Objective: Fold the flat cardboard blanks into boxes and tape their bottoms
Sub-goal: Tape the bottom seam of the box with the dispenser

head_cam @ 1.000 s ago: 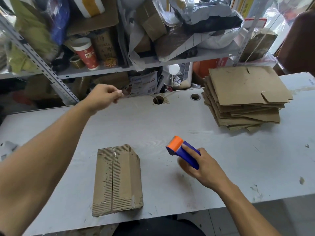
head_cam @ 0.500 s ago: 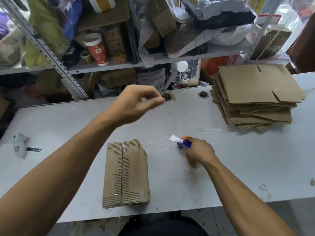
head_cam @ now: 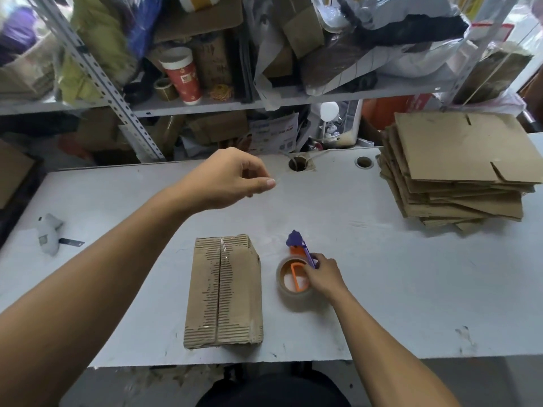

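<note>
- A person's two bare forearms reach over a white worktop (head_cam: 382, 289), seen from above.
- The left hand (head_cam: 226, 179) is raised over the far middle of the worktop, thumb and forefinger pinched together; a small clear scrap, probably tape, seems to show at the fingertips, but it is too faint to be sure.
- The right hand (head_cam: 321, 274) rests low, fingers curled round the purple and orange tape dispenser (head_cam: 299, 254), whose clear roll (head_cam: 293, 279) sits on the worktop.
- A folded cardboard box (head_cam: 224, 292) lies just left of the right hand, bottom up, its two flaps meeting at a centre seam with shiny tape along it.
- A stack of flat cardboard blanks (head_cam: 458, 168) sits well to the right of and beyond the right hand.
- A small grey cutter (head_cam: 50, 233) lies far left, beside the left forearm.
- Judgement: this box looks taped, so the step is to part with the dispenser and fetch a blank.
- To do it well: set the dispenser upright within easy reach, shed any scrap from the left fingers before touching cardboard, then take only the top blank.
</note>
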